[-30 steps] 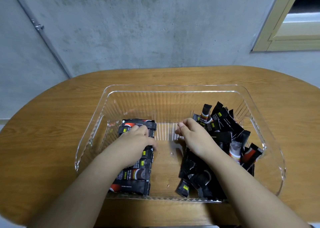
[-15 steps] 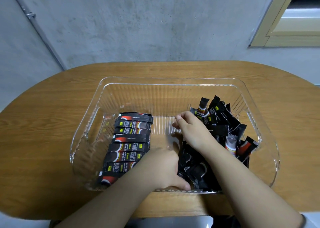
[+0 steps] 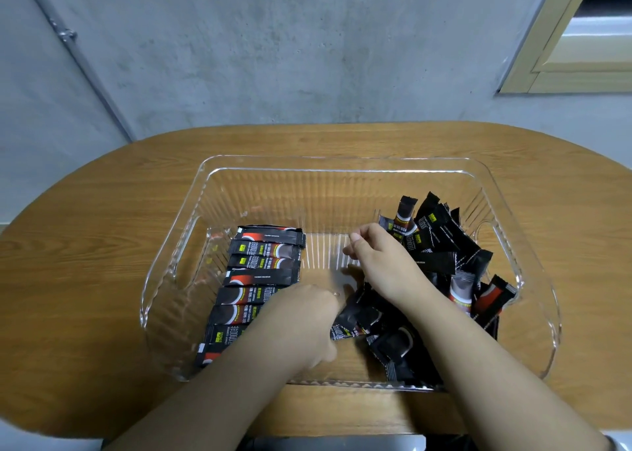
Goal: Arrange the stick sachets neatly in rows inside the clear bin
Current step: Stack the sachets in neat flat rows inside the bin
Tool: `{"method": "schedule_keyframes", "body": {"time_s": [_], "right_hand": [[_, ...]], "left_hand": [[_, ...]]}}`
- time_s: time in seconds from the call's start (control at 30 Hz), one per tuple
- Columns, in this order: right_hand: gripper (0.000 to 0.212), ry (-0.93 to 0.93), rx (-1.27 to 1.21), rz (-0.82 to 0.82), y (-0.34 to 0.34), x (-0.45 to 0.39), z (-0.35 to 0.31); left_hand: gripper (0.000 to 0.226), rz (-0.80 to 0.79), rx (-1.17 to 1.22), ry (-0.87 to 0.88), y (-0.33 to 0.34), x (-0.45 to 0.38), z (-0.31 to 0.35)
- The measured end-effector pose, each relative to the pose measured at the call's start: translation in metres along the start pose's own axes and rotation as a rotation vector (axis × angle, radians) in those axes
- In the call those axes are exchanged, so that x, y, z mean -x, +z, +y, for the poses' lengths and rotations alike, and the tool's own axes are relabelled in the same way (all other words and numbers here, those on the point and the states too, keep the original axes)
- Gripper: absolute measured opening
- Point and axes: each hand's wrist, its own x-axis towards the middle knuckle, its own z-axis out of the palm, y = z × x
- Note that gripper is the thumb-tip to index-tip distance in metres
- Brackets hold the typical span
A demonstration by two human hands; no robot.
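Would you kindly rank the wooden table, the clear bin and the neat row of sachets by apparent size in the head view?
1. wooden table, largest
2. clear bin
3. neat row of sachets, smallest, partly hidden by the left forearm

Left hand (image 3: 304, 317) pinching one stick sachet (image 3: 345, 324) at the edge of the loose heap (image 3: 441, 262). Just left of that pinch, a neat row of sachets (image 3: 260, 272) (flat, stacked front to back). Beyond it, right hand (image 3: 383, 259) over the heap, fingers loosely curled. All inside the clear bin (image 3: 335, 163) on a wooden table (image 3: 102, 228).
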Motion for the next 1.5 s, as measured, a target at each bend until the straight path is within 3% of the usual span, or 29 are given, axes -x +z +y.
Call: {"method": "schedule_keyframes", "body": {"time_s": [0.03,0.13,0.23,0.53,0.83,0.97,1.03,1.2,1.3,1.5], "right_hand": [[0.018,-0.002,0.011,-0.005,0.000,0.000,0.000],[0.018,-0.004,0.021,-0.008,0.001,0.001,-0.001],[0.016,-0.004,0.027,-0.007,0.001,0.000,-0.001],[0.015,-0.004,0.054,-0.017,0.003,0.000,0.000],[0.017,-0.005,0.069,-0.020,0.003,0.001,0.000],[0.016,-0.009,0.066,-0.021,0.003,0.001,0.001],[0.016,-0.009,0.064,-0.019,0.003,0.001,0.001],[0.017,-0.013,0.064,-0.016,0.003,0.001,0.001],[0.018,-0.011,0.033,-0.010,0.003,0.001,0.000],[0.018,-0.012,0.020,-0.013,0.004,0.000,0.002]], "left_hand": [[0.011,-0.009,0.018,-0.004,-0.001,0.000,-0.002],[0.029,-0.022,0.058,-0.005,0.000,0.000,-0.008],[0.026,0.014,0.034,0.019,-0.003,0.000,-0.018],[0.033,0.166,-0.014,-0.161,-0.037,-0.002,-0.076],[0.033,0.294,-0.077,-0.290,-0.024,-0.024,-0.089],[0.034,0.264,-0.066,-0.350,-0.026,-0.023,-0.084],[0.045,0.245,-0.021,-0.342,-0.028,-0.027,-0.085],[0.066,0.075,0.063,-0.082,-0.035,-0.043,-0.073],[0.083,-0.040,0.037,-0.055,-0.033,-0.042,-0.067],[0.073,0.011,0.072,-0.065,-0.030,-0.037,-0.073]]}}
